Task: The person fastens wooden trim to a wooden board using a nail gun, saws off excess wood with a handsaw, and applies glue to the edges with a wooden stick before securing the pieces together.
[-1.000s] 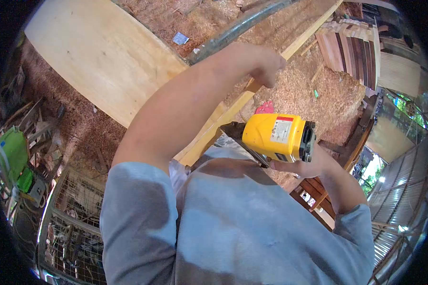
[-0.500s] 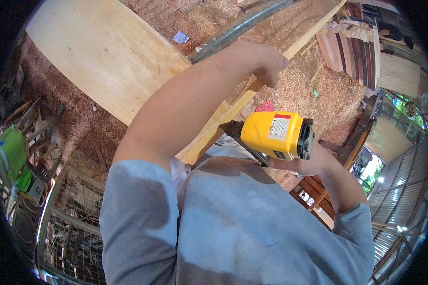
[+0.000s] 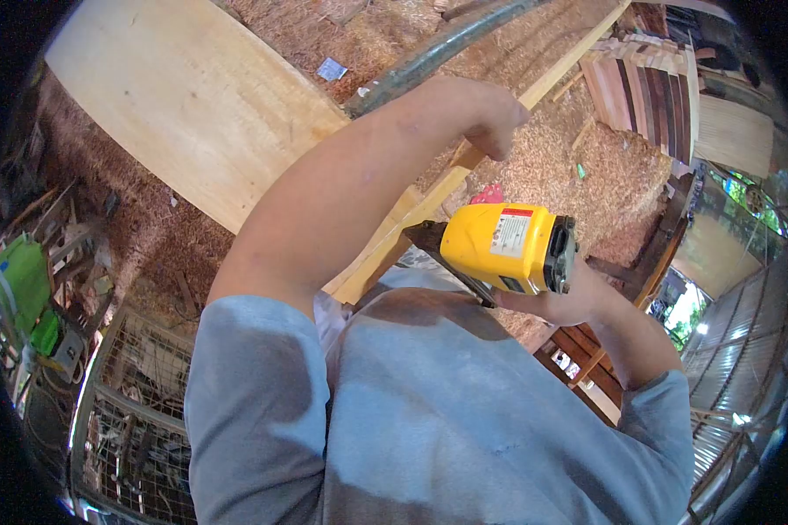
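My left hand (image 3: 496, 125) is closed round a long light wooden strip (image 3: 578, 54), which runs from the upper right down towards my shirt. In my right hand (image 3: 556, 297) is a yellow nail gun (image 3: 496, 242) with a black end cap; its body hides most of my fingers. The gun's dark nose (image 3: 425, 234) points left and lies at or very near the strip's edge; whether they touch I cannot tell. A wide pale wooden board (image 3: 193, 96) reaches from the upper left to beneath my left forearm.
Wood shavings cover the ground. A dark green pipe (image 3: 451, 54) lies beyond my left forearm. Curved wooden pieces (image 3: 648, 92) are stacked at the upper right. At the left are a green machine (image 3: 24, 284) and a wire mesh rack (image 3: 140, 407).
The nail gun has shifted very slightly left and up with my right hand. My left hand keeps its hold on the strip, nearly unmoved.
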Tool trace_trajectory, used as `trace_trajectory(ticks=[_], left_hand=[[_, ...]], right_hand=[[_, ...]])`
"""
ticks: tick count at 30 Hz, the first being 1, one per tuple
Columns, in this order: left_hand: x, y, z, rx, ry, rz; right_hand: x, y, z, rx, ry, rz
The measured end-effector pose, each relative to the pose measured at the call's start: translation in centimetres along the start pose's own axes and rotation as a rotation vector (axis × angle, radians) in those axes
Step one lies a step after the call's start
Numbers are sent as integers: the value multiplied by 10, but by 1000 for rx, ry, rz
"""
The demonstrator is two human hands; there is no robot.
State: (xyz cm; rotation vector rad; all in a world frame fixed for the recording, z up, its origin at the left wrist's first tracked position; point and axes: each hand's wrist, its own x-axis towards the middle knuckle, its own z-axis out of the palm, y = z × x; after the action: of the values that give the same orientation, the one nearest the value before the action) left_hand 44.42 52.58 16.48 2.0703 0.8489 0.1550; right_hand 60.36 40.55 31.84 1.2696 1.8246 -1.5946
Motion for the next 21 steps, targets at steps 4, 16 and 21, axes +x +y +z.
trace_trajectory(ticks=[4, 16, 21], left_hand=[[3, -3, 2, -15, 8, -3], [-5, 4, -8, 41, -51, -27], [-2, 3, -7, 37, -47, -26]], right_hand=[[2, -6, -4, 0, -4, 30], [3, -16, -2, 25, 4, 91], [3, -10, 0, 86, 28, 84]])
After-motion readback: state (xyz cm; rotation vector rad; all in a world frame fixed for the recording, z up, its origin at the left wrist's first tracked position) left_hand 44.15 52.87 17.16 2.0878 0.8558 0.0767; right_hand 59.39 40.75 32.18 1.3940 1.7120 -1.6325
